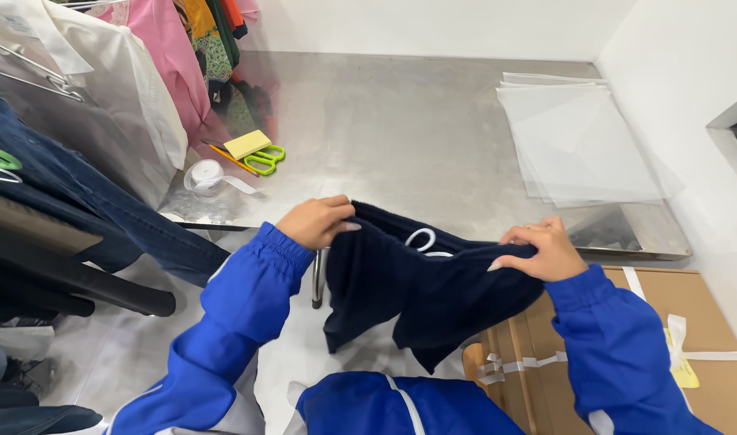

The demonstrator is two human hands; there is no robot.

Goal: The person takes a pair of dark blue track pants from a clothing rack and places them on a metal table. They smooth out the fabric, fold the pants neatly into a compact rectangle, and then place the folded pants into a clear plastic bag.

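A dark navy garment with a white drawstring hangs between my hands, just off the near edge of a steel table. My left hand pinches its waistband at the left. At the right end of the waistband my right hand grips the cloth. The lower part of the garment droops in front of my blue jacket.
Several clear plastic bags lie stacked at the table's right. Green-handled scissors, a yellow sticky-note pad, a pencil and a roll of white tape sit at the left. Hung clothes crowd the left. A cardboard box stands at the lower right.
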